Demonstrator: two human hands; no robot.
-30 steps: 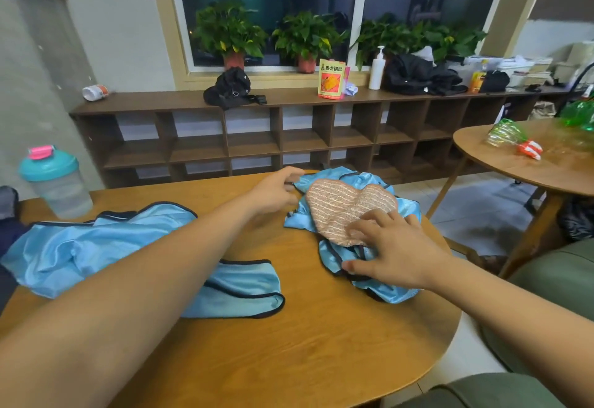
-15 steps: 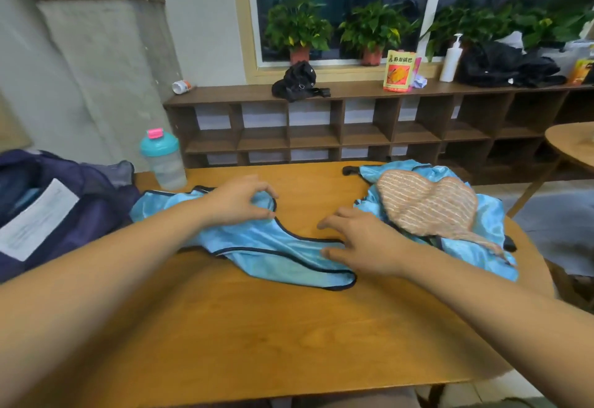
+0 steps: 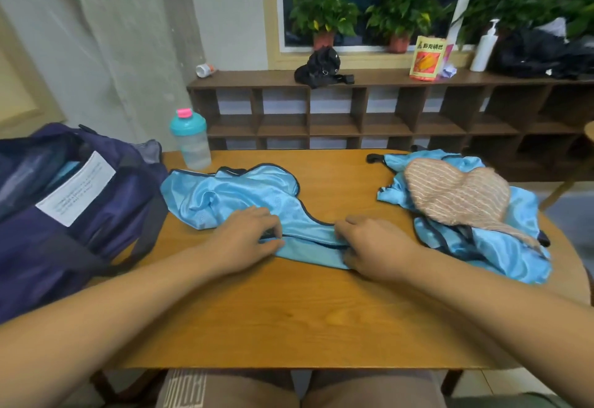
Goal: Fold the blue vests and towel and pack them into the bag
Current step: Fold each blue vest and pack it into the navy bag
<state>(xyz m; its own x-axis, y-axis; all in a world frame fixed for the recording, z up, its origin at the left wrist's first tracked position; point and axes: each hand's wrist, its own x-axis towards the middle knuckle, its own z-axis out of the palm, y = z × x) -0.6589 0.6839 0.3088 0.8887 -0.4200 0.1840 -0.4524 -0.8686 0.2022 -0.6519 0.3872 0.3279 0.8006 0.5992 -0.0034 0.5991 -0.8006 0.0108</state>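
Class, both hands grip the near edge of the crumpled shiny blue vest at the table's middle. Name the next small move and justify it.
Probably pull the hem taut and spread the crumpled shiny blue vest flat on the wooden table. The left hand and right hand pinch its near edge, yet the cloth beyond lies bunched, too wrinkled to fold neatly.

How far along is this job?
Done: nothing visibly folded. In hand: both the left hand and right hand grip the hem of the shiny light-blue vest mid-table. Remaining: the crumpled second blue vest, the beige striped towel lying on it, then packing into the open navy fabric bag.
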